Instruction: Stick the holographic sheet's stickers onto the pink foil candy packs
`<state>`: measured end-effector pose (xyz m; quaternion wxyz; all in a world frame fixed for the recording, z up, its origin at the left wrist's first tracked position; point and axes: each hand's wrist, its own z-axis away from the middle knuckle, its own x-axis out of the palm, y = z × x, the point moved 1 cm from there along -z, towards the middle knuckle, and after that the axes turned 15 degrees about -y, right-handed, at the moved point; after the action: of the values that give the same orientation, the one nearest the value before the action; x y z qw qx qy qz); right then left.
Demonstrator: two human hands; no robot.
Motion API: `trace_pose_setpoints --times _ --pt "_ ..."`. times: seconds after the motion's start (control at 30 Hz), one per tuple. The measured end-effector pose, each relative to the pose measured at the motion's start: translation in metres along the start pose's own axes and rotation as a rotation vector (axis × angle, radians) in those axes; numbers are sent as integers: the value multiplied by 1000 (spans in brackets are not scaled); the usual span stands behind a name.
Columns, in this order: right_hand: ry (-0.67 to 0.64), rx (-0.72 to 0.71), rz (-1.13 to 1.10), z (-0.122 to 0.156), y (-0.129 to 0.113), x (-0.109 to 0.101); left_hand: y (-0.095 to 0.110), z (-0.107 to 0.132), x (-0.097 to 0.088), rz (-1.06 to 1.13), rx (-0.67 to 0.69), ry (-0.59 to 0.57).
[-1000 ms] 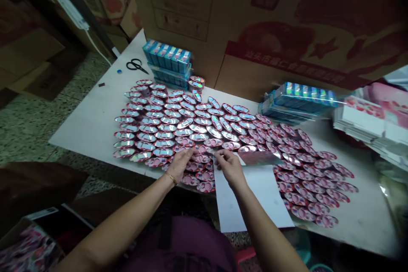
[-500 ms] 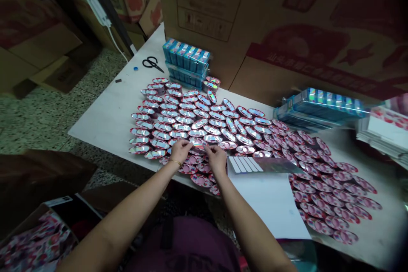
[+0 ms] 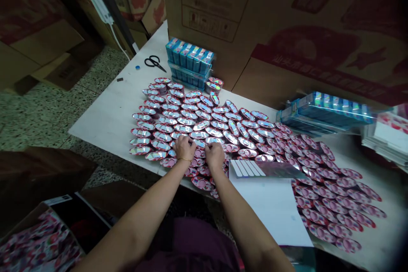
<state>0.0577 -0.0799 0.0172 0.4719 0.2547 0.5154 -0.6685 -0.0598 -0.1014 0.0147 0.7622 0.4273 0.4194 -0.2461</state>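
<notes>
Scissors (image 3: 155, 63) lie beyond the oval packs (image 3: 230, 137), toward their left end. At the packs' near middle, the left hand (image 3: 185, 148) and right hand (image 3: 215, 157) bend their fingers; whether they grip anything, I cannot tell. Rightward, a sticker sheet (image 3: 264, 169) lies among the packs.

On table (image 3: 103, 114): oval packs (image 3: 201, 126) in rows. Behind packs: left box stack (image 3: 190, 61), right box stack (image 3: 333, 109). Behind both: carton (image 3: 287, 42). Left of left box stack: scissors (image 3: 155, 63). Between 2 pack groups, at front: paper sheet (image 3: 269, 212), label sheet (image 3: 264, 169) at rear end.
</notes>
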Motion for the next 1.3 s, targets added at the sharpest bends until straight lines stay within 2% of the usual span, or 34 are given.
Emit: trace_pose_setpoints --times 0.1,0.17,0.2,0.23,0.3,0.37,0.4,0.47,0.53,0.63,0.73,0.93,1.03,1.17,1.3 --pt "2 -99 39 12 -5 -12 0 -1 -5 37 -50 0" --pt "38 -241 28 25 1 -33 5 2 -7 78 -20 20" --pt "67 -312 7 32 9 -48 11 5 -6 96 42 11" --pt "99 -370 -17 37 21 -66 19 9 -5 107 138 -29" --pt "160 -429 -40 43 56 -102 43 19 2 90 371 -185" --pt "127 -444 46 41 99 -130 70 31 13 9 562 -383" --pt "70 -453 124 38 121 -139 83 36 19 -48 613 -464" --pt "-26 -439 257 29 162 -143 104 44 32 -159 650 -577" --pt "-98 -418 342 23 192 -135 116 50 44 -233 644 -633" --pt "-107 -413 350 19 214 -115 121 56 57 -258 646 -604" --pt "-63 -402 312 22 217 -107 121 63 64 -236 683 -541" --pt "-164 -412 314 30 215 -108 129 64 76 -186 624 -553" --pt "-129 -392 226 34 209 -106 129 63 78 -185 617 -525" --pt "-20 -303 -57 42 194 -119 128 64 79 -199 606 -523" --pt "-12 -117 -651 61 171 -153 132 62 79 -165 571 -541"
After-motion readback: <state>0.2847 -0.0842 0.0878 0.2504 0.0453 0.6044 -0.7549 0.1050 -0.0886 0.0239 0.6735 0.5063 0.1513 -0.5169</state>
